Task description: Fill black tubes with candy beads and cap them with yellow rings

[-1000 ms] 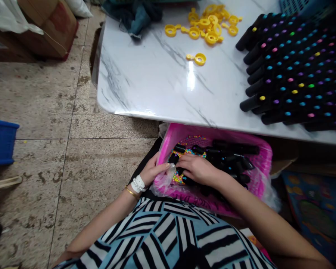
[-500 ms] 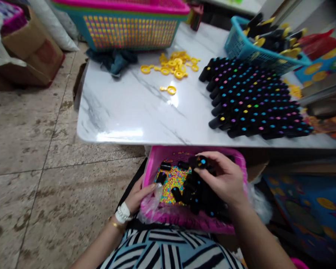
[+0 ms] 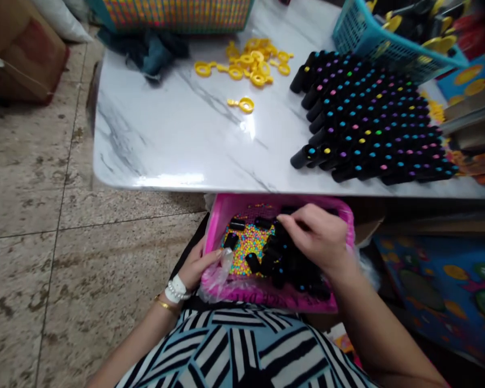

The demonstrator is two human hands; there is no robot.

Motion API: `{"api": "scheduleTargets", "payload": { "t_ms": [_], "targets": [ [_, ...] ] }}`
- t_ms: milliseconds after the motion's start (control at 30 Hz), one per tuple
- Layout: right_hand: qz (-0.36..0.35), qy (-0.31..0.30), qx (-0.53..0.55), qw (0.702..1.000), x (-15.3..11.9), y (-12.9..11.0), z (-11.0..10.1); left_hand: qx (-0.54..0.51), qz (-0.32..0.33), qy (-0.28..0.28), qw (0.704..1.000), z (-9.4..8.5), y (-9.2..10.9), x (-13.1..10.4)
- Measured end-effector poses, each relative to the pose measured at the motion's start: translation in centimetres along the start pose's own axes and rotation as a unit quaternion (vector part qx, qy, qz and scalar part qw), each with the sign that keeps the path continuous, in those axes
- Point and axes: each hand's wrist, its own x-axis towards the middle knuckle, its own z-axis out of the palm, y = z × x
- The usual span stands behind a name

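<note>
My left hand [image 3: 198, 261] grips the left rim of a pink plastic basket [image 3: 277, 306], its thumb over clear plastic film [image 3: 226, 264] at the edge. Inside lie small multicoloured beads [image 3: 246, 242] and a heap of short black tubes [image 3: 295, 258], some with coloured dots on their ends. Over this heap, my right hand [image 3: 319, 234] has its fingers curled and pinched together. What sits between those fingertips is hidden. On the white marbled table, a black tube with a blue end [image 3: 301, 157] lies at the front left of a block of stacked tubes [image 3: 372, 118].
Yellow ring-shaped pieces [image 3: 256, 64] lie in a pile, with a single yellow ring [image 3: 246, 104] nearer me. A dark cloth [image 3: 149, 51] and a woven basket [image 3: 178, 16] are at the back left. A blue basket [image 3: 359, 32] holds black and yellow items. The table's front edge overhangs the pink basket.
My right hand has let go of the blue-ended black tube, which is now at the stack's front left, and is back down in the basket. The view has shifted; my left hand keeps its grip.
</note>
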Motion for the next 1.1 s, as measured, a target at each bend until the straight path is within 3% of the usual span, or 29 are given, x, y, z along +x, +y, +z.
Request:
{"api": "scheduleTargets", "payload": {
  "t_ms": [67,133,200,267,367,467,567,667,800,867,933,1000,1100],
  "targets": [
    [-0.043,-0.154,-0.01,0.987,-2.0,-0.6,0.9,0.01,0.009,-0.012,1.0,0.1,0.1,0.1],
    [-0.088,-0.292,-0.052,0.951,-3.6,-0.9,2.2,0.025,0.026,-0.02,0.999,0.1,0.1,0.2],
    [-0.119,-0.378,-0.093,0.914,-4.4,-1.0,3.6,0.041,0.033,-0.025,0.998,0.1,0.0,0.2],
    [-0.134,-0.412,-0.109,0.895,-4.4,-1.1,4.5,0.053,0.033,-0.026,0.998,0.0,-0.1,0.2],
    [-0.179,-0.384,-0.079,0.902,-3.3,-1.7,5.0,0.059,0.045,-0.031,0.997,-0.1,-0.1,0.0],
    [-0.268,-0.332,-0.032,0.904,-2.0,-2.9,5.6,0.061,0.065,-0.042,0.995,-0.1,-0.2,-0.1],
    [-0.3,-0.352,-0.039,0.886,-1.4,-3.7,7.0,0.063,0.07,-0.038,0.995,0.0,-0.1,-0.2],
    [-0.259,-0.399,-0.081,0.876,-1.4,-3.9,7.6,0.053,0.056,-0.034,0.996,0.5,0.4,-0.4],
    [-0.142,-0.426,-0.159,0.879,-1.5,-3.6,6.3,0.007,0.02,-0.056,0.998,1.7,1.4,-0.8],
    [-0.123,-0.426,-0.131,0.887,-1.5,-3.3,5.6,0.003,0.014,-0.053,0.998,2.3,1.7,-0.8],
    [-0.122,-0.388,-0.052,0.912,-1.7,-3.0,5.4,0.057,0.01,-0.01,0.998,2.7,1.7,-0.8],
    [-0.083,-0.309,-0.009,0.947,-2.1,-2.8,5.5,0.169,0.007,0.061,0.984,3.0,1.4,-1.1],
    [-0.005,-0.237,-0.078,0.968,-3.2,-2.9,6.4,0.347,0.108,0.157,0.918,3.2,0.8,-1.9]
  ]
}}
